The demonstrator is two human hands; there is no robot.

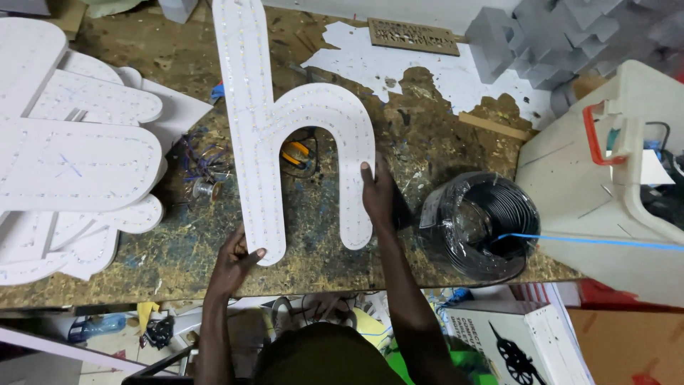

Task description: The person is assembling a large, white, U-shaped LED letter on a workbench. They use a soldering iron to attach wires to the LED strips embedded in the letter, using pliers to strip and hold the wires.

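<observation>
A large white letter-shaped panel [265, 121], dotted with rows of small lights, lies flat on the paint-stained workbench [178, 249]. My left hand [239, 258] grips the bottom end of its long stem. My right hand [377, 191] holds the outer edge of its shorter arched leg, thumb on top. Yellow-handled pliers [296, 155] lie on the bench inside the arch.
A stack of similar white letter panels [71, 157] fills the left side. A coil of black cable [479, 224] in plastic wrap sits right of my right hand. A white plastic container [613, 178] with a red handle stands far right. Tangled wires [203, 167] lie left of the stem.
</observation>
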